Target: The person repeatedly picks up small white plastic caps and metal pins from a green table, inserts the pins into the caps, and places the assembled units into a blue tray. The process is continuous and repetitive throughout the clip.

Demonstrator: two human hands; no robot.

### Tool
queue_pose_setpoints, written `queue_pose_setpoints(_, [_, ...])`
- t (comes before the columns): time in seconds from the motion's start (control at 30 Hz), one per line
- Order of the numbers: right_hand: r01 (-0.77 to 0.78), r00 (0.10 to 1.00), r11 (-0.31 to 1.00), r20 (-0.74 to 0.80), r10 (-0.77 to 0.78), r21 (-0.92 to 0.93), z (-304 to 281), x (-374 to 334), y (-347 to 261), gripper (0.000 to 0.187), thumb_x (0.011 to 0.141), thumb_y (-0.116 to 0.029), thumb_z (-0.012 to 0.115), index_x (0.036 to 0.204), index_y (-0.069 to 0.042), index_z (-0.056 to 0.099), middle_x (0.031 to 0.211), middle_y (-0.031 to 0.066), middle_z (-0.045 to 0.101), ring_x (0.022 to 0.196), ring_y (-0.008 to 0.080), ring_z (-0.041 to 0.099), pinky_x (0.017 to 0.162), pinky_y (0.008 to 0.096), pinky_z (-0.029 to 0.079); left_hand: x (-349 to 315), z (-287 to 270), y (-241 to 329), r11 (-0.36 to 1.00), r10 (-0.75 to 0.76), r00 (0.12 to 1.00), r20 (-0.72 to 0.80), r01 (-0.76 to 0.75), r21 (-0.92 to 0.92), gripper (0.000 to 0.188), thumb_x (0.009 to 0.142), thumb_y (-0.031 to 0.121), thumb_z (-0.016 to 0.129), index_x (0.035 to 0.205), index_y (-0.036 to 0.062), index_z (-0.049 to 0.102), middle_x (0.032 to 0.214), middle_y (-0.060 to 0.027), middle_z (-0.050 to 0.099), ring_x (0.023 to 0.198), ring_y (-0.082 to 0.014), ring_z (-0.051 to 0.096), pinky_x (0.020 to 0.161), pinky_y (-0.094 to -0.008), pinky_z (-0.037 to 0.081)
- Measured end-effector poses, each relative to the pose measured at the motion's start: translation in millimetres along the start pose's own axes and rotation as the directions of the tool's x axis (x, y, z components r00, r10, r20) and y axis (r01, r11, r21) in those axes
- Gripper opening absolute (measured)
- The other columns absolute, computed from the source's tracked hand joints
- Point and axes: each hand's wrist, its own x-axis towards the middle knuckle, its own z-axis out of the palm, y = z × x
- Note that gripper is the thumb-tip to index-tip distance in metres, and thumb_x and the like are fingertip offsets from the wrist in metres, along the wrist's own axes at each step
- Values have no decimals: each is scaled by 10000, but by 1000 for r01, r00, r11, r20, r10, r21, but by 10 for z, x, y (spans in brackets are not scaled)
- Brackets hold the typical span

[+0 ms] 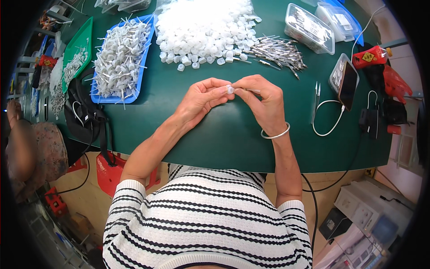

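Upper left, a blue tray [145, 67] brims with finished white pieces, a green tray [85, 38] beside it. Upper right sit clear plastic boxes [310, 28]; at right, a phone [347, 85] on its white cable [329, 127].

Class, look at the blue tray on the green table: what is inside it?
The blue tray holds a heap of small white pieces with metal pins. The heap hides the tray's floor.

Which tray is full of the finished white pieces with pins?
The blue tray, left of the loose white caps. The green tray farther left holds only a few.
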Motion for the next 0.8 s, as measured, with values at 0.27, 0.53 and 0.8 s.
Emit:
queue_pose_setpoints(0.27, [-198, 980, 951, 21, 198, 237, 29, -40, 14, 86, 829, 3, 684, 912, 17, 705, 845, 62, 691, 730, 105, 665, 616, 209, 512, -9, 23, 9, 1000, 7, 1000, -8, -7, 14, 222, 860, 109, 697, 1037, -7, 632, 957, -87, 675, 887, -136, 659, 793, -212, 541])
queue_pose_setpoints(0.53, [-169, 985, 967, -12, 174, 193, 27, -29, 19, 91, 823, -11, 692, 908, 12, 713, 818, 67, 694, 710, 105, 657, 612, 211, 502, -11, 33, 17, 999, 3, 1000, -7, -3, 35, 194, 894, 83, 644, 1063, -10, 618, 973, -84, 669, 872, -118, 663, 793, -197, 555])
queue_pose_setpoints(0.8, [-120, 992, 990, -24, 122, 74, -5, -13, 11, 87, 807, -14, 700, 890, 3, 720, 816, 73, 700, 692, 120, 656, 605, 231, 499, -15, 31, 17, 1000, 2, 1000, -9, -2, 23, 183, 886, 91, 658, 1039, -4, 629, 968, -79, 669, 864, -119, 663, 789, -197, 552])
